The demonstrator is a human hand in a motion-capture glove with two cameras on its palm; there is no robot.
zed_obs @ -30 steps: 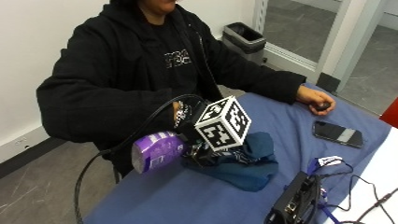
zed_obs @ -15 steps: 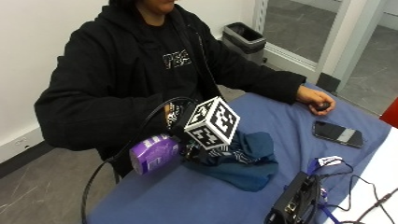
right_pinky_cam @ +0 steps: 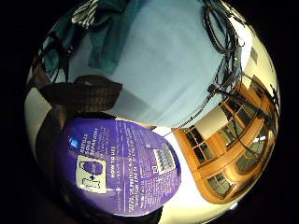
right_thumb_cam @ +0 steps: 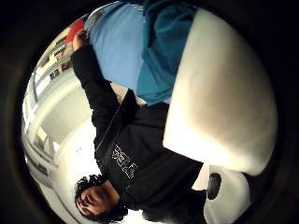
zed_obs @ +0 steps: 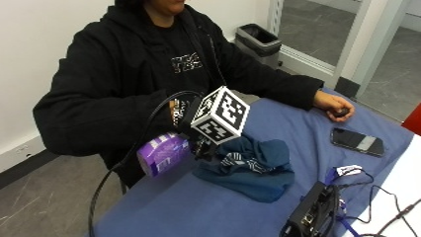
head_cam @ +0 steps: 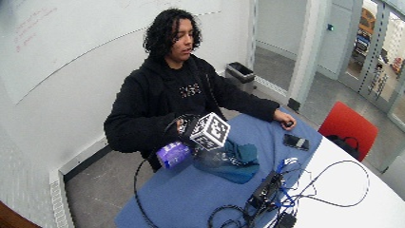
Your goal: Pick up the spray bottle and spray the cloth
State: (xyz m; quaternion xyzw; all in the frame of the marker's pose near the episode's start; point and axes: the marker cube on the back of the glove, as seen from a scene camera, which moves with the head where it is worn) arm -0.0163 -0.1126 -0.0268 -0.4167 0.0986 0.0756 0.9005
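Note:
A purple spray bottle [zed_obs: 162,154] with a white head lies tilted on its side in the air at the blue table's [zed_obs: 197,212] near-left edge. My gloved right hand [zed_obs: 199,148] grips it at the neck, mostly hidden behind the glove's gear. The crumpled teal cloth [zed_obs: 253,165] lies on the table right beside the hand. The little finger side palm view is filled by the bottle's purple label [right_pinky_cam: 119,172], with the cloth [right_pinky_cam: 110,28] beyond it. In the thumb side palm view the white sprayer head [right_thumb_cam: 219,93] sits close to the palm, with the cloth [right_thumb_cam: 163,51] behind.
A phone [zed_obs: 357,141] lies on the table's far right, near the person's bare left hand [zed_obs: 335,106]. A black device with cables [zed_obs: 315,217] stands at the front right. A bin [zed_obs: 258,39] is on the floor behind, a red chair [head_cam: 348,128] by the table.
My hand has turned a little and shifted slightly towards the person, with the bottle still in it. The cloth has not moved.

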